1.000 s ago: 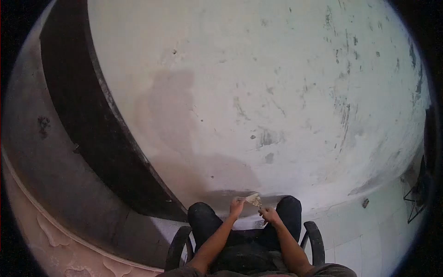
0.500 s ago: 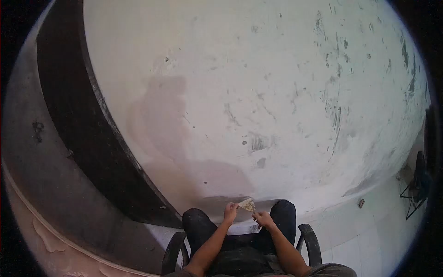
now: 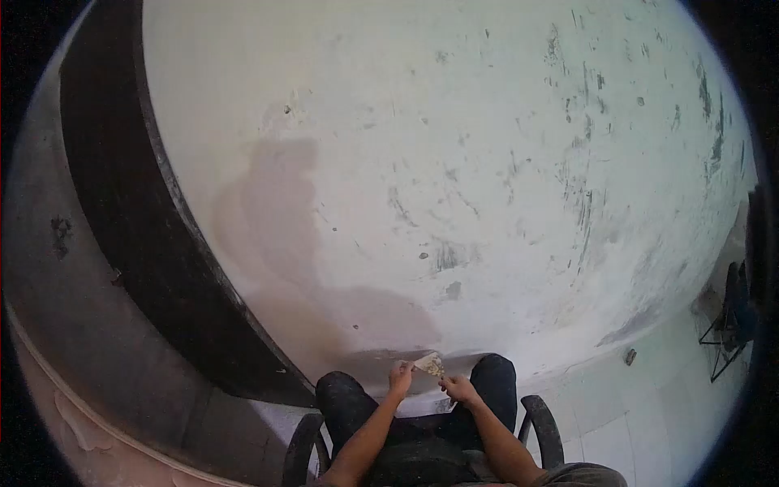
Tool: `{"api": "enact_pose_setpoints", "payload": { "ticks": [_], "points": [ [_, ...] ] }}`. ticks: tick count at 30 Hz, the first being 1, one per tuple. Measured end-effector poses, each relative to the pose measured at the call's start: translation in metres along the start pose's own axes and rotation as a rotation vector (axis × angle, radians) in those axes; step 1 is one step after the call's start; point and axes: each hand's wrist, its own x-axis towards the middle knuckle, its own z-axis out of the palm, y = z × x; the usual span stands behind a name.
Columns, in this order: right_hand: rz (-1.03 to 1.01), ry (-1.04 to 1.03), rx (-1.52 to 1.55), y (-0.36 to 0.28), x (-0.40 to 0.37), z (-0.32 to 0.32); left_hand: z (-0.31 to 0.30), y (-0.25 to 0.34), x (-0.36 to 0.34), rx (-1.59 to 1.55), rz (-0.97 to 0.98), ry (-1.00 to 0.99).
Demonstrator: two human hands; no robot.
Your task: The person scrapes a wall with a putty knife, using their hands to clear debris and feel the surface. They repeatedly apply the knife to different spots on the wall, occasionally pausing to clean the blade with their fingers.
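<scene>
Between my knees I hold a small, pale, roughly triangular piece (image 3: 428,364) with brownish patches on it. My left hand (image 3: 400,378) pinches its left corner. At its lower right edge are the closed fingers of my right hand (image 3: 460,390), touching or gripping the piece; the exact contact is too small to tell. Below the hands, a whitish patterned thing (image 3: 444,404) shows between my thighs.
A pale, scuffed wall (image 3: 487,203) rises in front of my knees, with a dark band (image 3: 154,243) at its left. Chair armrests (image 3: 542,426) flank me. On the right stand a dark folding-legged object (image 3: 734,321) and a small block (image 3: 630,356) on the tiled floor.
The view has shifted slightly, moving the wall marks a little left and down. The piece has turned slightly between my hands, and both hands keep their closed fingers at it.
</scene>
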Motion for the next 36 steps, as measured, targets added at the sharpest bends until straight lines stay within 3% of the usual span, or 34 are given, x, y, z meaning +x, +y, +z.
{"api": "enact_pose_setpoints", "payload": {
  "ticks": [3, 6, 18, 23, 27, 29, 31, 33, 34, 35, 36],
  "points": [
    [0.054, 0.0, -0.005, -0.005, -0.004, 0.001, 0.001, 0.0, -0.003, 0.024, -0.059, 0.001],
    [0.041, 0.006, -0.01, -0.004, -0.006, 0.0, 0.002, 0.0, -0.006, -0.009, 0.04, 0.025],
    [0.019, -0.014, 0.057, -0.008, -0.008, -0.001, -0.001, 0.005, -0.003, 0.092, -0.07, 0.033],
    [-0.075, 0.052, 0.076, -0.008, -0.007, -0.001, 0.003, 0.007, -0.008, 0.067, 0.102, 0.124],
    [-0.254, 0.138, 0.066, -0.026, -0.019, -0.006, 0.004, 0.075, -0.028, 0.161, 0.316, 0.15],
    [-0.638, 0.34, 0.158, -0.043, -0.032, -0.002, 0.007, 0.113, -0.037, 0.061, 0.381, 0.141],
    [-0.73, 0.405, 0.053, -0.082, -0.054, -0.017, 0.008, 0.158, -0.034, 0.085, 0.521, 0.137],
    [-0.68, 0.464, -0.154, -0.123, -0.078, -0.033, 0.005, 0.21, -0.037, 0.129, 0.68, 0.084],
    [-0.791, 0.477, -0.082, -0.145, -0.082, -0.042, 0.002, 0.242, -0.035, 0.134, 0.721, 0.04],
    [-0.985, 0.617, -0.193, -0.174, -0.085, -0.055, -0.001, 0.278, -0.037, 0.153, 0.82, 0.049],
    [-0.986, 0.688, -0.219, -0.203, -0.088, -0.071, -0.006, 0.315, -0.038, 0.173, 0.914, 0.054]
  ]
}}
